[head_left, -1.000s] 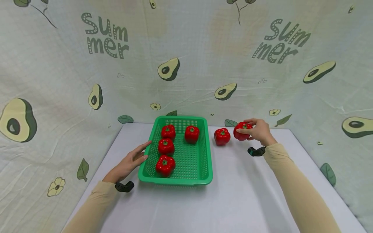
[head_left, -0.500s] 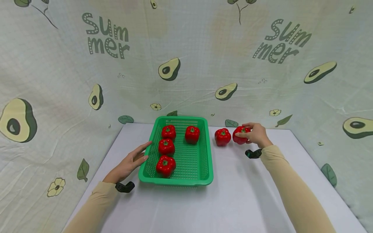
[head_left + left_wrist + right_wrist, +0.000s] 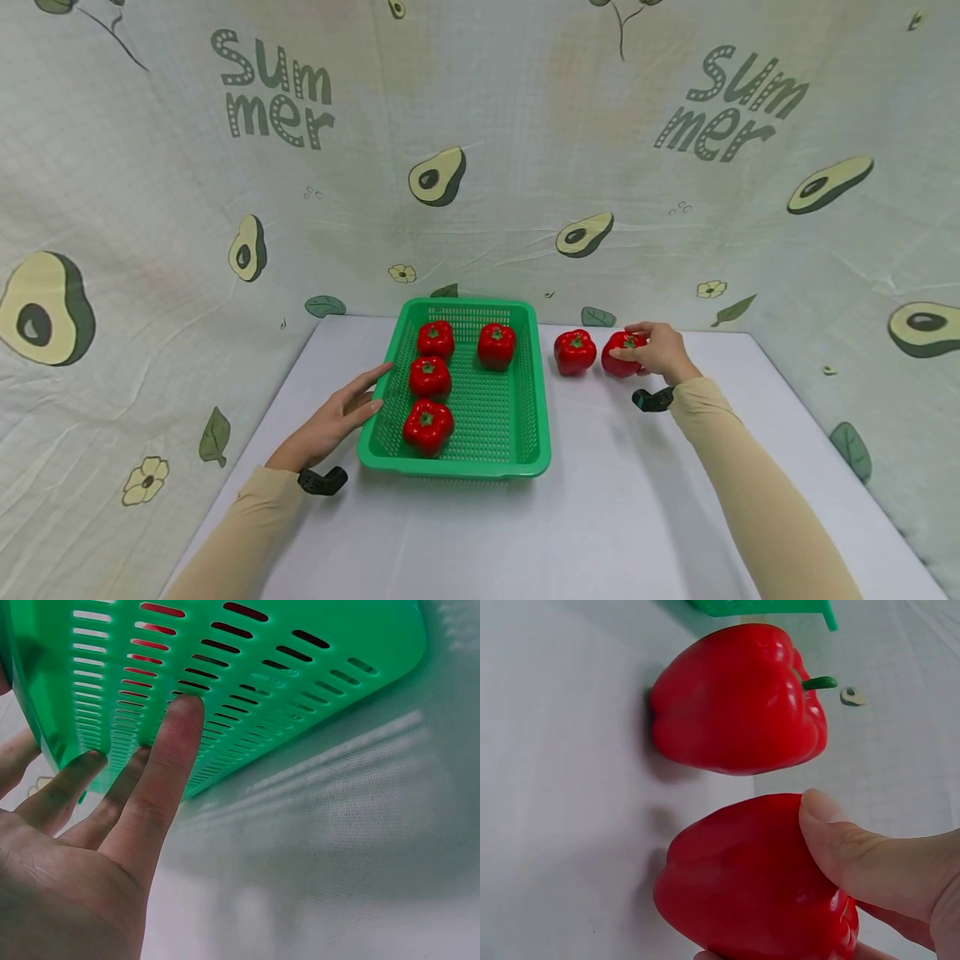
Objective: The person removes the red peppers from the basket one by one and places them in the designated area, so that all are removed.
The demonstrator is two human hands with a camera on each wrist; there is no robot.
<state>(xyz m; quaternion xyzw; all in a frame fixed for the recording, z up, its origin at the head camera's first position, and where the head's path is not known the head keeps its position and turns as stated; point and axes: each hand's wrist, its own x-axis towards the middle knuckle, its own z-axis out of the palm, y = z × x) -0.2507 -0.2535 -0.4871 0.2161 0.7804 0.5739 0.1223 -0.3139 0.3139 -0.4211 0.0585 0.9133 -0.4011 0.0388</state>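
My right hand (image 3: 662,352) grips a red bell pepper (image 3: 617,360) at its top, thumb on the near side. The pepper is upright, its base at or very close to the white table. Just left of it stands another red bell pepper (image 3: 575,353), a narrow gap between them; the right wrist view shows this pepper's green stem (image 3: 820,683). My left hand (image 3: 330,423) touches the left side of a green plastic basket (image 3: 530,400), its fingers fairly straight. In the left wrist view a fingertip (image 3: 186,712) presses the slotted wall.
Inside the basket, several red bell peppers stand: a column along the left side and one pepper (image 3: 496,347) at the back right. The white table (image 3: 480,542) meets a printed cloth backdrop (image 3: 510,167) behind and at both sides.
My right hand has lowered the bell pepper to table level and shifted it slightly left, beside the other loose pepper. The left hand and basket have stayed in place.
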